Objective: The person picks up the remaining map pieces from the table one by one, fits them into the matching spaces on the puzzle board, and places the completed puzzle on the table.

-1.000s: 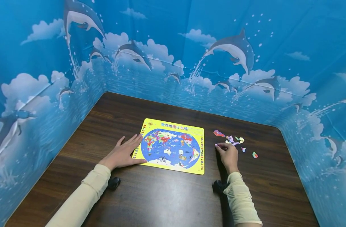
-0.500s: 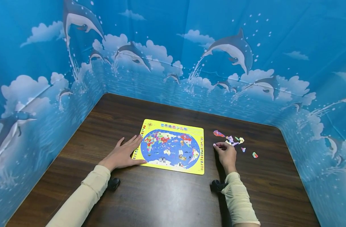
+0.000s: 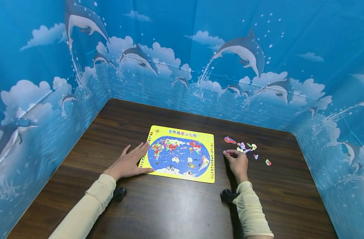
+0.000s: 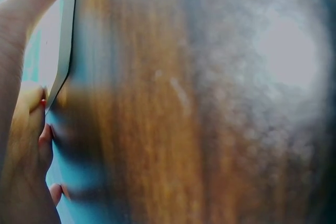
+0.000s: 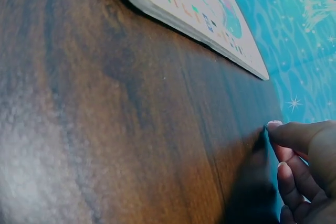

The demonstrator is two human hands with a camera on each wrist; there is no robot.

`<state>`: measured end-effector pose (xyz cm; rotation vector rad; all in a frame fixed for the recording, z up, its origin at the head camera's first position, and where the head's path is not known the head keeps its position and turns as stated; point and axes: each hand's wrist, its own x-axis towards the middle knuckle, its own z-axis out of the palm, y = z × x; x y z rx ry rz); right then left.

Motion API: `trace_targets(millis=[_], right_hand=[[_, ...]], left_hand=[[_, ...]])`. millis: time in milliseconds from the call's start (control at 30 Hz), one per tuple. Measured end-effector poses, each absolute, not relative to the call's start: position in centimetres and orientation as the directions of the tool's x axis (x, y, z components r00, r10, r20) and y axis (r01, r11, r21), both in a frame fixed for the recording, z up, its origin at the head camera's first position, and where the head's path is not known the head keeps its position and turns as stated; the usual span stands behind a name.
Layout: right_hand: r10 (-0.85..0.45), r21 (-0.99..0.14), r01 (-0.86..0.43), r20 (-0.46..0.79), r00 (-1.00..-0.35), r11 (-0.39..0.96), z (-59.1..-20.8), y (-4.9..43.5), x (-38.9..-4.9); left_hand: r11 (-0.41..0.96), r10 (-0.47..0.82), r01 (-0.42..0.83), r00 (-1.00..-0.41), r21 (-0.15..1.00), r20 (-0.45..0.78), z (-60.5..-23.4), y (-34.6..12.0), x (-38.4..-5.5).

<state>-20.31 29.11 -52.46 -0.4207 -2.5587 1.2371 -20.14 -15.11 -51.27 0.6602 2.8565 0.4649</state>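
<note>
A yellow-bordered world map puzzle board [image 3: 182, 176] lies flat on the table. My left hand [image 3: 129, 162] rests on its left side with fingers spread; in the left wrist view that hand [image 4: 23, 129] spans the board's edge [image 4: 65, 35]. Off the board's right edge, my right hand [image 3: 238, 164] stays low, its thumb and index fingertips together near the tabletop. Whether a small piece is between them is hidden, also in the right wrist view of this hand [image 5: 310, 166]. Beyond it lie several loose puzzle pieces, among them a red one [image 3: 229, 140] and a multicoloured one [image 3: 268, 162].
The dark wooden table [image 3: 176, 212] is enclosed by a blue curtain [image 3: 170, 89] printed with dolphins along its back and sides. A small pile of loose pieces [image 3: 243, 146] lies just past the right fingers. Black wrist devices [image 3: 228, 196] sit under both forearms.
My right hand has shifted slightly left towards the board, thumb and index finger still together. The left hand, the board and the loose pieces stay where they were.
</note>
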Motion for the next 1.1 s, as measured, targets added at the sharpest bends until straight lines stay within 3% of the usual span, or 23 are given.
trace_targets(millis=[500,1100], right_hand=[[0.344,-0.850,0.098,0.103,-0.933,0.518,-51.6,28.4,-20.2],[0.218,-0.864,0.104,0.007,-0.976,0.493,-49.5,24.5,-21.4]], left_hand=[[0.851,0.454,0.404,-0.887,0.336,-0.083,-51.6,-15.2,-20.1],[0.839,0.463,0.408,-0.883,0.360,-0.077,-51.4,-15.3,-19.2]])
